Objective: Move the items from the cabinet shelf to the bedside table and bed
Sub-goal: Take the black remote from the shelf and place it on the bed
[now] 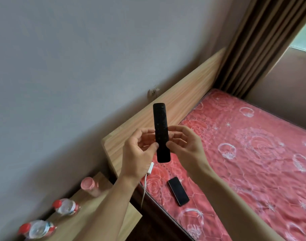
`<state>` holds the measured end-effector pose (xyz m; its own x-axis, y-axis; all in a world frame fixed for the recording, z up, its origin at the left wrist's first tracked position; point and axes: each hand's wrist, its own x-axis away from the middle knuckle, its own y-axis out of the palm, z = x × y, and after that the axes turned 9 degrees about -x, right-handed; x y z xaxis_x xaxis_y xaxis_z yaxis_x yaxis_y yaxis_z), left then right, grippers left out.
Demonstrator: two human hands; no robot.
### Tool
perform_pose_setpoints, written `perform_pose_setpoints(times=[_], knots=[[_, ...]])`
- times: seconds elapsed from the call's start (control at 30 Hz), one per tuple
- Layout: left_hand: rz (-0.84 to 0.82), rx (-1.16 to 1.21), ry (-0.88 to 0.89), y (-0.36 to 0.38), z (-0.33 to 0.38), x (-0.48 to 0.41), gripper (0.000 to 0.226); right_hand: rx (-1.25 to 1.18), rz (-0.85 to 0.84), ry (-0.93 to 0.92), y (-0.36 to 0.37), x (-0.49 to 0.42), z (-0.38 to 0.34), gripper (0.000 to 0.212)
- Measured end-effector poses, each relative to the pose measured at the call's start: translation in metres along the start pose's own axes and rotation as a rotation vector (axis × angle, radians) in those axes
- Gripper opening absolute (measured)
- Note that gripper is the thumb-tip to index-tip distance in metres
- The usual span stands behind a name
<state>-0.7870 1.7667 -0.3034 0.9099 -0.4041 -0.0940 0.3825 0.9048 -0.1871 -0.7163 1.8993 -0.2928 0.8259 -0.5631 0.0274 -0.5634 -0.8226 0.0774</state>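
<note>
The head view looks down over a bedside surface (103, 202) and a bed (253, 153) with a pink flowered cover. Both hands are raised together over the head corner of the bed: the left hand (140, 146) and the right hand (185, 145) each pinch a long side of a black remote (161, 133), which stands nearly upright between them, clear of the bed. Part of the task looks done already. A pink jar (89, 186) and two clear bottles with red caps, one (66, 206) nearer the jar and one (36, 229) at the bottom edge of the view, stand on the surface, and a dark phone (178, 191) lies flat on the bed near its side edge. The remote is yet to be set down; the cabinet shelf is out of view, so what remains there cannot be told. A white cable (146, 181) hangs over the side edge of the bed by the headboard (175, 101). The bed offers wide open room toward its middle and far side, whereas the surface is narrow and partly filled.
</note>
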Motion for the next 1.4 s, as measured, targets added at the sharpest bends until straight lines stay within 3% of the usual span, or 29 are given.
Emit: perform_pose_setpoints(times=[0.4, 0.9, 1.2, 1.4], knots=[[-0.099, 0.003, -0.179, 0.051, -0.089, -0.034, 0.031, -0.01, 0.077, 0.137, -0.034, -0.046, 0.1, 0.042], [-0.114, -0.095, -0.358, 0.128, -0.318, -0.032, 0.042, 0.104, 0.103, 0.368, -0.071, -0.073, 0.333, 0.042], [-0.194, -0.228, -0.458, 0.164, -0.443, -0.014, 0.036, 0.134, 0.255, 0.509, -0.086, -0.064, 0.467, 0.041], [-0.279, -0.293, -0.455, 0.178, -0.493, -0.018, 0.037, 0.13, 0.361, 0.573, -0.085, -0.065, 0.52, 0.042]])
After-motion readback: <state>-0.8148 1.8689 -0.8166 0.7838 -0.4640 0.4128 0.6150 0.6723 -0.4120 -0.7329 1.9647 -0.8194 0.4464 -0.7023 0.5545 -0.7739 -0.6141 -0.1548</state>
